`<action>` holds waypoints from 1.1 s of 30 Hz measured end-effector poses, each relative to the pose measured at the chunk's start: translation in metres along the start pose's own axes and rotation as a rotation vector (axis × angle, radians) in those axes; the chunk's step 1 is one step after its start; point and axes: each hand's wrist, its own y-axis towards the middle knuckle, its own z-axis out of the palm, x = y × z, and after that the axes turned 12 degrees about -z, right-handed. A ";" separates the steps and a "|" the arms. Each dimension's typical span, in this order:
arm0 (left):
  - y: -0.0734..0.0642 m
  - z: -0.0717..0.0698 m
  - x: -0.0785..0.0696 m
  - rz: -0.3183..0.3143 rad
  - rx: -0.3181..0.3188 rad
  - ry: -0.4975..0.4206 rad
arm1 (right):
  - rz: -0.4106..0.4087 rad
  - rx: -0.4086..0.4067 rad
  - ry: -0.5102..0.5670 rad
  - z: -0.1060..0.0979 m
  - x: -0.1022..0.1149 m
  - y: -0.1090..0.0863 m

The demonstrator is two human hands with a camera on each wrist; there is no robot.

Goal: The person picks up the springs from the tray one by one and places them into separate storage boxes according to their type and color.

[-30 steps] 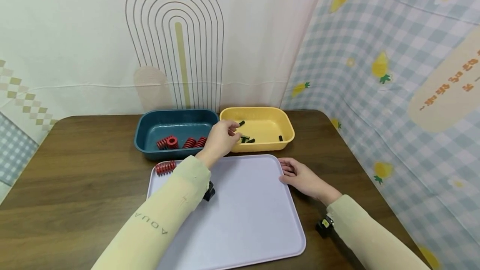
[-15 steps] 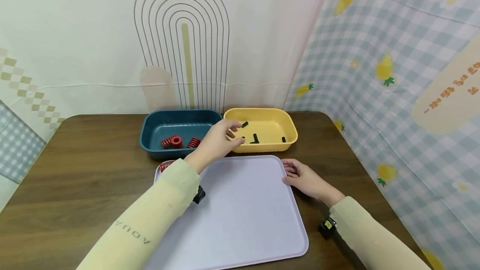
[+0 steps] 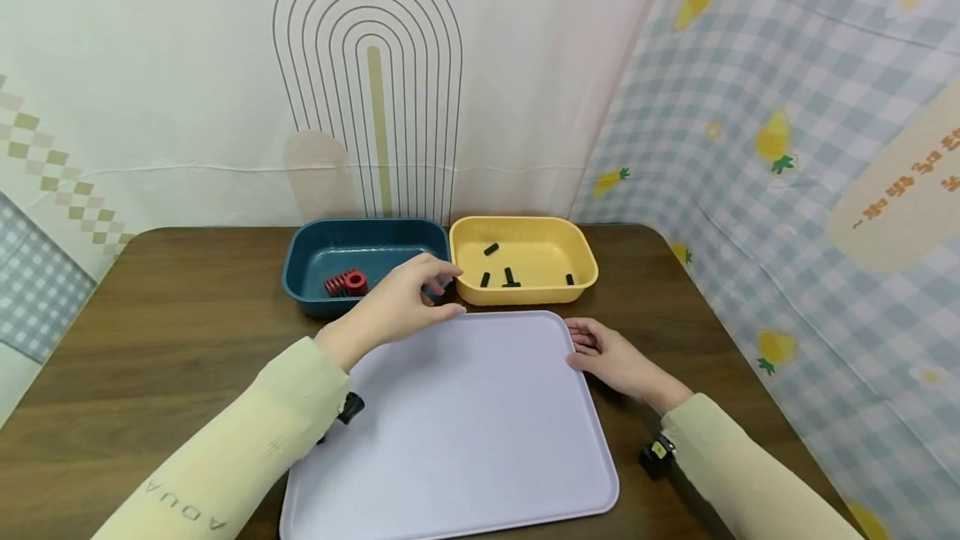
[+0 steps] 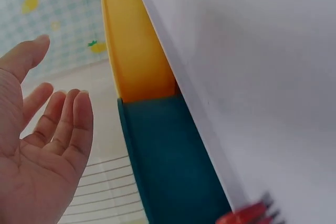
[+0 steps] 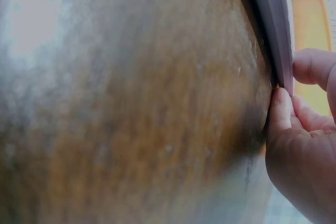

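My left hand [image 3: 408,294] hovers over the gap between the dark blue bin [image 3: 367,227], the yellow bin [image 3: 525,297] and the lilac tray [image 3: 480,415]. Its fingers are loosely bent, and the left wrist view shows nothing in the palm [image 4: 37,182]. Several small dark green springs [image 3: 491,249] lie in the yellow bin. A red coil spring [image 3: 355,282] shows in the blue bin; the hand may hide others. Another red spring [image 4: 247,214] sits at the tray's edge, blurred in the left wrist view. My right hand [image 3: 611,361] pinches the tray's far right corner between thumb and fingers.
Both bins stand side by side at the back of the brown wooden table [image 3: 150,357], behind the tray. A white cloth [image 3: 187,90] hangs behind the table, and a blue checked cloth [image 3: 757,215] hangs along the right.
My left hand has drawn back from above the yellow bin, leftward and nearer to me, uncovering springs in it. The right hand keeps its place on the tray corner.
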 end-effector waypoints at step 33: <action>-0.101 -0.046 0.061 -0.070 0.197 0.076 | 0.016 -0.019 -0.044 0.002 -0.011 0.005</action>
